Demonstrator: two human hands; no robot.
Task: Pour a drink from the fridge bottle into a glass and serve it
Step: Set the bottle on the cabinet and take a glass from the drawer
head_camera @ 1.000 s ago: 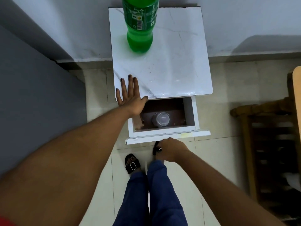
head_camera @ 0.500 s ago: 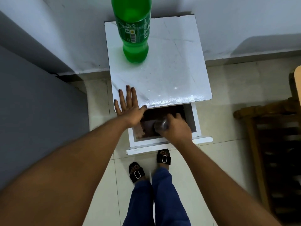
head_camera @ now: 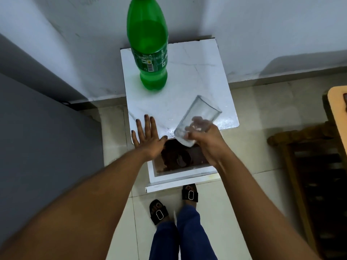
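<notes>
Half a second ago the right hand (head_camera: 207,145) was down inside the open drawer (head_camera: 180,162), closing on the glass; now it has come up out of it with the glass (head_camera: 197,121) in its grip and carries it over the front edge of the white worktop (head_camera: 189,72). The fingers (head_camera: 199,124) of that hand are wrapped around the lower part of the glass, showing blurred through its clear wall, and the glass is tilted, its mouth leaning up and away to the right, its base just above the drawer opening. The left hand (head_camera: 148,137) has stayed where it was, flat on the near left corner of the worktop, fingers spread, thumb at the edge above the drawer. The green bottle (head_camera: 150,53) stands upright at the back left of the worktop, its cap cut off at the top of the picture, well apart from the glass. So the glass is fetched; it looks empty, and judging by this it needs setting upright on the worktop before the bottle is opened and poured. The drawer hangs open.
</notes>
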